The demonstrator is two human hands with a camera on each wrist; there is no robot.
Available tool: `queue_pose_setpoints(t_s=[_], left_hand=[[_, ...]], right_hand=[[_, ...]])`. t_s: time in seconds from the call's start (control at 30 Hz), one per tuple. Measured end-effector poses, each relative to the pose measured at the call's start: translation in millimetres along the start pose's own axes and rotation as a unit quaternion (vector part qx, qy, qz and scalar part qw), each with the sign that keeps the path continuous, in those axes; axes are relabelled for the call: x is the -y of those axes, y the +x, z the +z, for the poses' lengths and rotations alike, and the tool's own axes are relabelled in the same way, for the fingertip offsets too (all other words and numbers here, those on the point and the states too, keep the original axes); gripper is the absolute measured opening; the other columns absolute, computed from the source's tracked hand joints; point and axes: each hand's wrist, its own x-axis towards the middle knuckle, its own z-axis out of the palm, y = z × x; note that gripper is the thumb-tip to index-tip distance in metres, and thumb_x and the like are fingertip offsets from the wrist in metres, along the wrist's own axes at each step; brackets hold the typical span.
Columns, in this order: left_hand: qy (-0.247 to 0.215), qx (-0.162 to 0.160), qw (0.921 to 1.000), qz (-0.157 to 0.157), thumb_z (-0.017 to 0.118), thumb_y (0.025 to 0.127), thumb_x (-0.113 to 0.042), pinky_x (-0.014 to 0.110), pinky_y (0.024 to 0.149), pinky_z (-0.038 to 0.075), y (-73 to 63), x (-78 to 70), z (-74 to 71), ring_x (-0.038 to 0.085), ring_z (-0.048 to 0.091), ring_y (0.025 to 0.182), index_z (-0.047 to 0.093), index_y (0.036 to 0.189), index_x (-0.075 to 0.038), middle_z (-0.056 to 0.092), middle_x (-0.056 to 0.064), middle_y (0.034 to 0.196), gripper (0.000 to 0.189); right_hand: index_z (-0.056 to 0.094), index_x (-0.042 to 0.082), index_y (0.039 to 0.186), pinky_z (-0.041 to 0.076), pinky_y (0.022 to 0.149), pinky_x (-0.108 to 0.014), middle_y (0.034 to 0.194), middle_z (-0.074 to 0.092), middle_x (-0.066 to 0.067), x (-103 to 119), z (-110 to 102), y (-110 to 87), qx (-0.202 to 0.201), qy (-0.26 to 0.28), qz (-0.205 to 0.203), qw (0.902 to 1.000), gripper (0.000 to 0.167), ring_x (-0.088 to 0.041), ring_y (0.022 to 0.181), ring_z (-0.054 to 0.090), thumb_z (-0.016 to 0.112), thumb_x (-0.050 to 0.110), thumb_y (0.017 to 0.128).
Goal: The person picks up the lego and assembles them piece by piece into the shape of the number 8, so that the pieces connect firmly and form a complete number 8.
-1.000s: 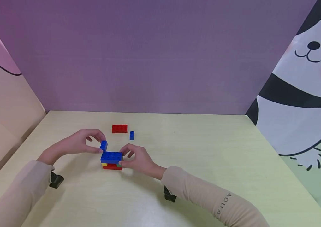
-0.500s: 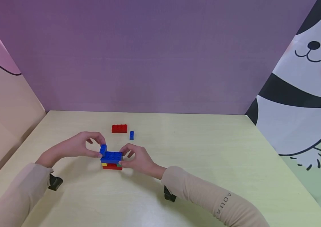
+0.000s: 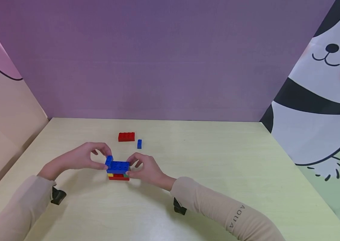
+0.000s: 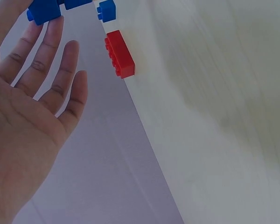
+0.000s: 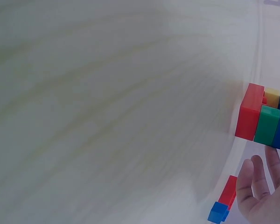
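A small blue brick (image 3: pixel 108 161) is pinched between the thumb and fingertips of my left hand (image 3: pixel 82 156), at the left end of a larger blue brick (image 3: pixel 119 166). That larger brick tops a stack, over a yellow brick (image 5: pixel 272 97) and a green brick (image 5: pixel 267 125), with a red brick (image 5: pixel 250 112) at the bottom. My right hand (image 3: pixel 147 169) holds the right end of the larger blue brick between thumb and fingers. In the left wrist view the small blue brick (image 4: pixel 44 11) shows at the fingertips, its lower studs in sight.
Behind the stack on the pale tabletop (image 3: pixel 218 160) lie a red brick (image 3: pixel 126 137) and another small blue brick (image 3: pixel 139 144). A purple panel (image 3: pixel 157 67) rises along the table's back edge.
My left hand has come down with the small blue brick, from above the larger blue brick's left end onto it. My right hand has kept its grip on the stack.
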Motion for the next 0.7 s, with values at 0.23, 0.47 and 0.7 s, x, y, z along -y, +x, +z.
queue_pose_setpoints(t_s=[0.23,0.47,0.7], left_hand=[[0.003,0.004,1.0000,0.000,0.074,0.075,-0.030,0.045,0.083,0.042,-0.7,0.2,2.3,0.027,0.054,0.101,0.058,0.104,-0.018,0.062,-0.004,0.099,0.036],[0.017,-0.006,0.9998,0.012,0.075,0.074,-0.029,0.046,0.083,0.043,-1.7,-0.4,4.0,0.026,0.055,0.099,0.058,0.102,-0.018,0.062,-0.006,0.096,0.035],[0.040,-0.021,0.9985,0.031,0.076,0.073,-0.030,0.045,0.082,0.044,-1.3,-2.4,5.7,0.023,0.056,0.096,0.060,0.101,-0.019,0.063,-0.009,0.095,0.034]], right_hand=[[0.059,0.015,0.105,0.045,0.071,-0.020,0.103,0.064,-0.001,0.6,0.5,-0.5,0.000,-0.003,0.006,1.0000,0.030,-0.020,0.094,0.057,0.072,0.017,0.078],[0.059,0.014,0.105,0.046,0.071,-0.020,0.104,0.064,-0.001,1.5,0.0,-1.0,0.001,0.003,0.005,1.0000,0.030,-0.020,0.094,0.057,0.072,0.016,0.078],[0.059,0.013,0.104,0.046,0.072,-0.021,0.104,0.064,-0.002,2.2,-0.3,-1.4,0.000,0.005,0.003,1.0000,0.029,-0.022,0.095,0.057,0.072,0.016,0.078]])
